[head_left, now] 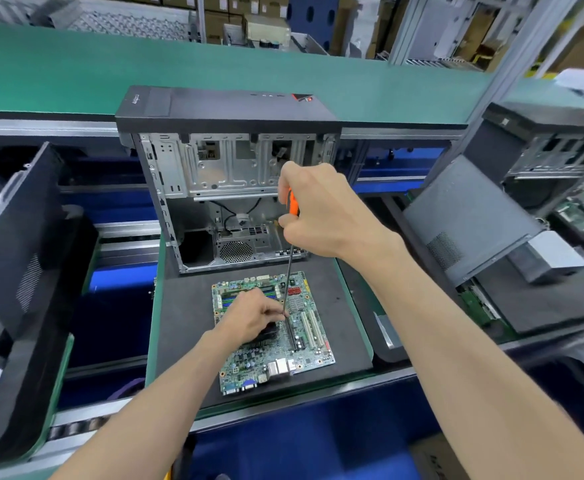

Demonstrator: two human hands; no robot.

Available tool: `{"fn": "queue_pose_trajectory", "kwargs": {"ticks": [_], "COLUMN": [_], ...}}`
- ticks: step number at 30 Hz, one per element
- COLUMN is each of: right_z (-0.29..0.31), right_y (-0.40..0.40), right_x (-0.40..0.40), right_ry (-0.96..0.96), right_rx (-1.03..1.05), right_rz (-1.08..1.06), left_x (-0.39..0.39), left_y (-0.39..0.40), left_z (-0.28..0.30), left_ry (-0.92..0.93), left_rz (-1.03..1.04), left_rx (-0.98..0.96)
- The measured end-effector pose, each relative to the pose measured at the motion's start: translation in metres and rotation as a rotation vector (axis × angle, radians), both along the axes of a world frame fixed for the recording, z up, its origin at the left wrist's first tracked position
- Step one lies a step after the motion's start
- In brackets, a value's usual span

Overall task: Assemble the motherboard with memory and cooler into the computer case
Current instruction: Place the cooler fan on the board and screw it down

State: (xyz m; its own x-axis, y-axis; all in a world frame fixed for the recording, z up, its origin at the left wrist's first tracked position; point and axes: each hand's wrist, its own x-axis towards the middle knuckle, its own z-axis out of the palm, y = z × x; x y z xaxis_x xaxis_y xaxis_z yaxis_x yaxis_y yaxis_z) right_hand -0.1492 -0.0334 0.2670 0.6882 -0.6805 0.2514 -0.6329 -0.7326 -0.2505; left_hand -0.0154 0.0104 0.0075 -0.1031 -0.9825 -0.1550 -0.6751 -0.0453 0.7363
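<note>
Green motherboard (276,341) mid-mat, open case (228,188) perhaps touching.

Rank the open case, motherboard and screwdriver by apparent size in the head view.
1. case: largest.
2. motherboard: clearly smaller.
3. screwdriver: smallest in area, though its length rivals the board's; it is held nearer the camera, so length is unsure.

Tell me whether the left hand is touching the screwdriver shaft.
Touching. The head view shows the left hand resting on the cooler, its fingertips pinching the lower screwdriver shaft just above the motherboard.
</note>
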Motion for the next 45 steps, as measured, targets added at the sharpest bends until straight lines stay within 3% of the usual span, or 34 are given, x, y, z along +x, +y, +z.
{"fn": "queue_pose_trajectory", "kwargs": {"ticks": [4,12,17,24,29,34,38,43,45], "right_z": [-0.009,-0.013,-0.015,-0.004,-0.004,0.004,-0.003,0.003,0.000], "right_y": [0.002,0.000,0.000,0.008,0.012,0.008,0.009,0.007,0.009], "right_x": [-0.008,-0.014,-0.011,0.001,0.006,0.001,-0.002,-0.009,-0.007], "right_ry": [-0.013,-0.032,0.096,0.171,0.225,0.231,0.292,0.250,0.234], "right_rx": [0.025,0.018,-0.061,0.038,-0.183,0.029,-0.191,0.058,-0.009], "right_rz": [-0.010,-0.025,-0.039,0.063,-0.049,0.025,-0.082,0.045,0.017], "left_x": [0.003,0.002,0.000,0.005,0.012,0.009,0.008,0.008,0.008], "left_y": [-0.003,-0.006,-0.004,-0.001,-0.001,-0.002,-0.001,-0.003,-0.005], "left_z": [-0.008,-0.013,-0.016,-0.017,-0.012,-0.008,-0.007,-0.008,-0.006], "left_ry": [-0.191,-0.237,-0.276,-0.222,-0.189,-0.209,-0.211,-0.205,-0.206], "left_rz": [-0.106,-0.172,-0.152,-0.188,-0.215,-0.229,-0.231,-0.243,-0.254], "left_rx": [0.014,0.000,-0.048,-0.086,-0.017,0.011,0.020,0.016,0.035]}}
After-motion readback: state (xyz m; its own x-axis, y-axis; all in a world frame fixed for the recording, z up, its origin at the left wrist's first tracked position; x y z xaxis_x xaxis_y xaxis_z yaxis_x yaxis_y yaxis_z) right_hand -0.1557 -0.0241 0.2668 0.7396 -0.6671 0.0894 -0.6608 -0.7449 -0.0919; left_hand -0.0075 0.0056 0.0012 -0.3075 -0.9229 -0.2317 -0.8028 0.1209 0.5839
